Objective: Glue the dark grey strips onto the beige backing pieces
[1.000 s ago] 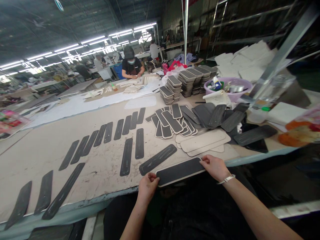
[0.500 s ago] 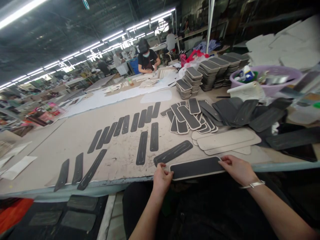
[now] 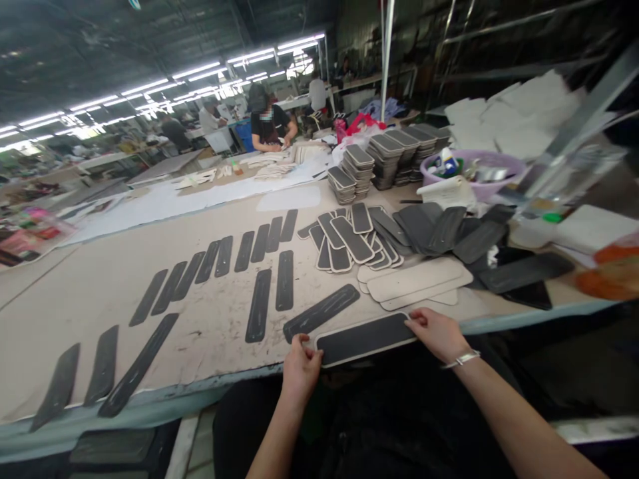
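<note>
A long dark panel with a pale border (image 3: 367, 339) lies along the table's front edge, between my two hands. My left hand (image 3: 301, 366) pinches its left end between thumb and fingers. At the other end, the thumb and fingers of my right hand (image 3: 436, 334) close on the right corner; a silver bracelet circles that wrist. Just beyond the panel is a slanted dark strip (image 3: 322, 313) with glossy streaks. Pale rounded boards (image 3: 417, 283) lie overlapped beyond my right hand. A loose heap of bordered dark pieces (image 3: 352, 238) sits behind them.
More dark strips (image 3: 258, 306) are spread in rows over the table (image 3: 210, 352). Neat stacks of bordered pieces (image 3: 387, 156) stand at the back, beside a purple basin (image 3: 479, 189). Loose dark pieces (image 3: 439, 229) lie at right. Across the table a person (image 3: 269, 123) handles pale pieces.
The view has swung to the right, so the table and everything on it appear further left. Both hands keep hold of the same panel at its two ends.
</note>
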{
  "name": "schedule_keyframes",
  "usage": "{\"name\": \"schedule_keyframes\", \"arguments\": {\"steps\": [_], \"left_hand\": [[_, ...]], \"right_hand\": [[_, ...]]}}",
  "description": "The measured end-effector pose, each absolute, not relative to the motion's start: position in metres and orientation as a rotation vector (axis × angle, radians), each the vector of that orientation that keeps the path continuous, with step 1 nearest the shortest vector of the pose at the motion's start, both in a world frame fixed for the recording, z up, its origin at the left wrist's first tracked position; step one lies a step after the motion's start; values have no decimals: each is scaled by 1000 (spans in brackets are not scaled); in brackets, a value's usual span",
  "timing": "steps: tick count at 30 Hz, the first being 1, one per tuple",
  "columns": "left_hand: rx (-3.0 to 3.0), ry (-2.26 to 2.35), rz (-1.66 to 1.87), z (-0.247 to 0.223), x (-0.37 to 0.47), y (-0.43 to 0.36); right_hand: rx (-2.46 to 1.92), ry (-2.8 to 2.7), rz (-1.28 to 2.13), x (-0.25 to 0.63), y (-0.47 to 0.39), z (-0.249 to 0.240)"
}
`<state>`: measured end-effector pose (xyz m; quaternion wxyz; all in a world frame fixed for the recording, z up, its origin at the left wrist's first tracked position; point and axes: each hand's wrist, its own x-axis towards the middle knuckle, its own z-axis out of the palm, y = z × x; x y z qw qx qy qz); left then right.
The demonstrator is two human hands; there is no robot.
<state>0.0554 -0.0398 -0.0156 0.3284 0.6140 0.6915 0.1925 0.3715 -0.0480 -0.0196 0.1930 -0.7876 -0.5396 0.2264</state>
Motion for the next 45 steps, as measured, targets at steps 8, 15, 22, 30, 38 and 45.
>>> {"name": "schedule_keyframes", "arguments": {"steps": [8,15,22,30,38,45], "left_hand": [[1621,1822,457,-17,55,-37],[1642,1814,474,-19,54,-38],[1663,1806,434,-13,55,-36],[1686,1790,373,-9,56,-31],[1693,1808,342,-12,54,-29],[1681,1804,329,-9,55,-28]], "right_hand": [[-2228,-1518,617,369,-48,-18],[-2206,-1580,626,369,-48,-15],[-2191,-1675,577,368,-49,-13],[-2177,-1828,463,365,-49,-5],[-2019,-1877,170,353,-58,3],[-1386,-2458,294,241,-82,-8]]}}
